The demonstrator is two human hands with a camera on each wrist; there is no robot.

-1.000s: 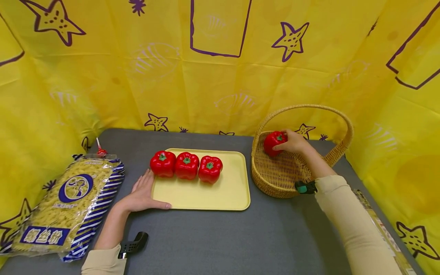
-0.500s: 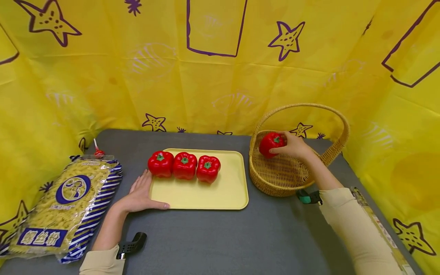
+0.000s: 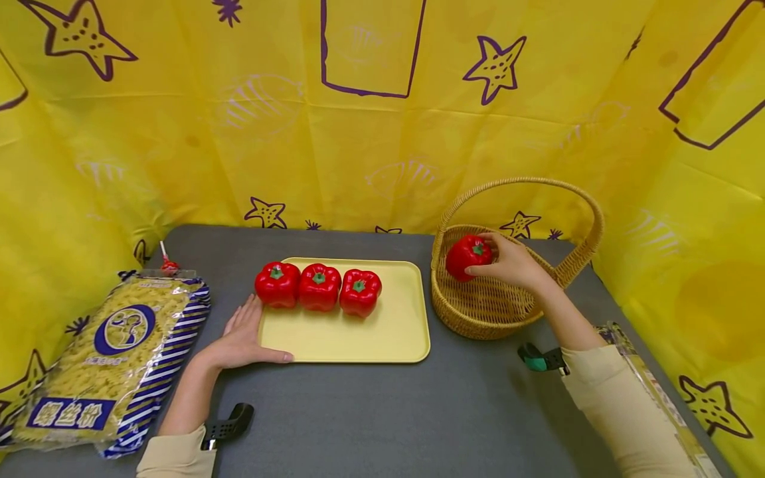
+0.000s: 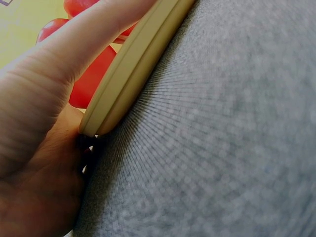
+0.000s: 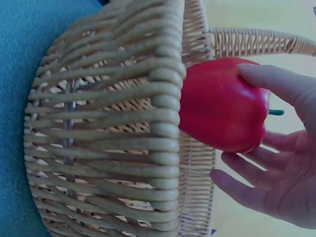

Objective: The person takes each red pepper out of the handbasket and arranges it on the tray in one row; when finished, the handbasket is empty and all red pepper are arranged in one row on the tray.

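Note:
In the head view my right hand grips a red bell pepper at the left side of the wicker basket. The right wrist view shows the thumb on one side of the bell pepper and fingers on the other, its green stem toward the palm. Part of the pepper is hidden by the basket's rim. My left hand rests against the yellow tray's front left corner, fingers straight along the left side, thumb along the front edge. Three red bell peppers stand in a row on the tray.
A bag of spiral pasta lies on the left of the grey table, with a red lollipop behind it. The basket's tall handle arches over its opening. Yellow patterned cloth encloses the back and sides.
My right hand and the bell pepper in it have moved slightly nearer to me within the basket. My left hand and the tray stay in place; the head view has shifted a little.

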